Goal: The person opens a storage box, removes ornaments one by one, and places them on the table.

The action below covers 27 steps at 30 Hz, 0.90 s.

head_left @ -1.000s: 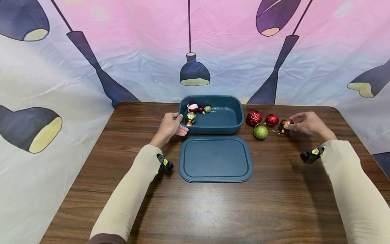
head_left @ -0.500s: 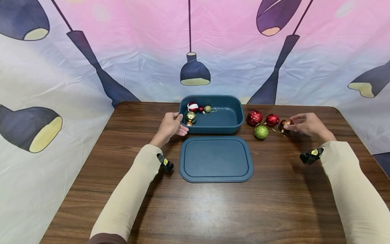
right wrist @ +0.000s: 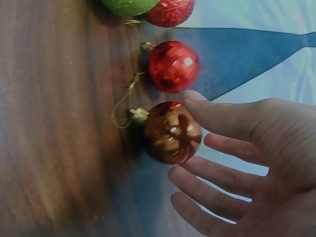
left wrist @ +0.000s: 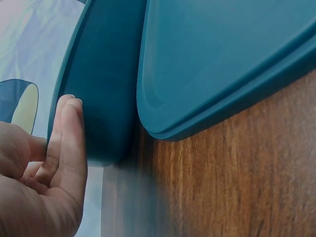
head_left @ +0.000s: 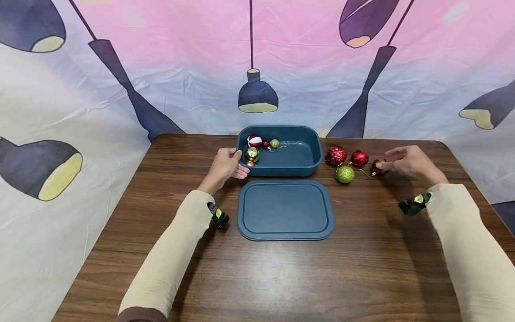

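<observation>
A dark teal box (head_left: 277, 171) stands at the table's back. Several baubles lie in its left part, among them a gold one (head_left: 251, 154) and a red-and-white one (head_left: 254, 141). My left hand (head_left: 223, 166) rests at the box's left front corner, thumb at the rim. In the left wrist view its fingers (left wrist: 70, 133) lie straight against the outer wall. To the right, my right hand (head_left: 410, 163) is at a shiny brown bauble (right wrist: 173, 133) on the table. Its thumb touches the bauble's edge while the other fingers spread loosely beside it.
The box's flat lid (head_left: 285, 210) lies in front of it. Between box and right hand sit a glittery red bauble (head_left: 335, 155), a smooth red bauble (head_left: 359, 158) and a green bauble (head_left: 344, 174). A printed cloth (head_left: 209, 80) hangs behind the table (head_left: 277, 277).
The brown bauble has turned and shifted slightly right, toward the near side, with its gold string. My right fingers have opened a little around it. The left hand and box have not moved.
</observation>
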Each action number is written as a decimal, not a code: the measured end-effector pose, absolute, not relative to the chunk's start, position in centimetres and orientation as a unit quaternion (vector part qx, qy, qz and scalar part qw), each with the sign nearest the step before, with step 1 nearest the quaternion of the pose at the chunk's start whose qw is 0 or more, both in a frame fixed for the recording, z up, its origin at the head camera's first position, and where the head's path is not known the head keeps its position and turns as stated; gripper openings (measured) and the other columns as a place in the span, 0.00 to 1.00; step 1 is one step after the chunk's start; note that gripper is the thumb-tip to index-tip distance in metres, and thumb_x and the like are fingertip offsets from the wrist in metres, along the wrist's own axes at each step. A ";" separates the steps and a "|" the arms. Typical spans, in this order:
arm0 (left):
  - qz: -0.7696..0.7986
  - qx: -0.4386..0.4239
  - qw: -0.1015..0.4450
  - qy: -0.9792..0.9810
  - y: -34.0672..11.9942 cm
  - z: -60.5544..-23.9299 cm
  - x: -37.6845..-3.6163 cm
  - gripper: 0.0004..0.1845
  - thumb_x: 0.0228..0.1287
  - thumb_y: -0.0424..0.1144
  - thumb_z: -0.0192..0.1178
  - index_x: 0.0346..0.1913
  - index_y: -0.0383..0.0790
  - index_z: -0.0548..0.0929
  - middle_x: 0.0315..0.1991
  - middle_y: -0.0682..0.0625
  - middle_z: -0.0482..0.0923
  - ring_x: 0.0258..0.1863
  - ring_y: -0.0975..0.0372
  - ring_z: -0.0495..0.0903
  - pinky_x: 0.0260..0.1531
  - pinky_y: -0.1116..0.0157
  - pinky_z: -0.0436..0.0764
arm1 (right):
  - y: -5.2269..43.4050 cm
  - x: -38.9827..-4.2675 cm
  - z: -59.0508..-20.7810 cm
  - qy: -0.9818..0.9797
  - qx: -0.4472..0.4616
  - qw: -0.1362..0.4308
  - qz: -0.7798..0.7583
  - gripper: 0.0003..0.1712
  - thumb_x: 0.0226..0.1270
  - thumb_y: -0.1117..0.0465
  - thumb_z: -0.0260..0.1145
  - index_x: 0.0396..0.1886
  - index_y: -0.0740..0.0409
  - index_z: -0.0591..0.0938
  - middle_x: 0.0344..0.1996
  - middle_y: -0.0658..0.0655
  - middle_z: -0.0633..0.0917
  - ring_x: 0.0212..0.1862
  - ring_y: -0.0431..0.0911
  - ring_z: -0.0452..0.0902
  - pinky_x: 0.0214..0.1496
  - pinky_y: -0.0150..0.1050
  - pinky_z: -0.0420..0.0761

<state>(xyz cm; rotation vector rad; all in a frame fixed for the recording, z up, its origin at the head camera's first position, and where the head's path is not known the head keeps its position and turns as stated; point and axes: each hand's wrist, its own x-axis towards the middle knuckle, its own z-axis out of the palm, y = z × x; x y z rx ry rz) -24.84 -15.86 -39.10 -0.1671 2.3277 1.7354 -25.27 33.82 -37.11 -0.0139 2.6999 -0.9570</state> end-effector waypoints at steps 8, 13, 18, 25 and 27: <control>0.590 -0.066 0.112 0.797 -15.6 -39.0 -24.8 0.30 0.83 0.42 0.45 0.80 0.35 0.56 0.33 0.36 0.87 0.30 0.48 0.89 0.35 0.57 0.90 | 33.1 -25.2 -34.7 0.948 0.002 0.142 -0.283 0.50 0.66 0.34 0.67 0.70 0.69 0.70 0.64 0.81 0.71 0.62 0.71 0.69 0.60 0.68 0.73; 0.589 -0.064 0.112 0.797 -15.7 -39.1 -24.8 0.30 0.84 0.43 0.45 0.80 0.35 0.55 0.33 0.37 0.87 0.31 0.48 0.89 0.37 0.55 0.89 | 32.1 -25.9 -33.3 0.950 -0.022 0.145 -0.274 0.53 0.65 0.31 0.66 0.70 0.71 0.69 0.66 0.79 0.70 0.65 0.72 0.68 0.62 0.69 0.72; 0.591 -0.060 0.111 0.797 -15.8 -39.1 -24.8 0.30 0.84 0.42 0.45 0.80 0.35 0.55 0.33 0.37 0.87 0.30 0.48 0.89 0.39 0.53 0.89 | 29.3 -26.7 -32.4 0.946 -0.040 0.124 -0.298 0.46 0.66 0.37 0.69 0.68 0.70 0.73 0.63 0.78 0.74 0.64 0.70 0.69 0.61 0.64 0.75; 0.594 -0.061 0.111 0.795 -15.9 -39.2 -24.8 0.30 0.84 0.42 0.45 0.80 0.35 0.55 0.32 0.37 0.87 0.31 0.47 0.89 0.39 0.53 0.89 | 24.2 -27.3 -31.9 0.938 -0.062 0.111 -0.323 0.38 0.66 0.44 0.73 0.65 0.67 0.78 0.59 0.74 0.79 0.61 0.65 0.73 0.60 0.60 0.76; 0.594 -0.061 0.113 0.794 -15.8 -39.2 -24.8 0.30 0.84 0.43 0.45 0.80 0.35 0.55 0.32 0.37 0.87 0.31 0.47 0.89 0.38 0.53 0.89 | 22.9 -27.6 -32.0 0.937 -0.074 0.111 -0.322 0.36 0.66 0.45 0.73 0.64 0.66 0.79 0.58 0.72 0.80 0.60 0.64 0.74 0.60 0.60 0.76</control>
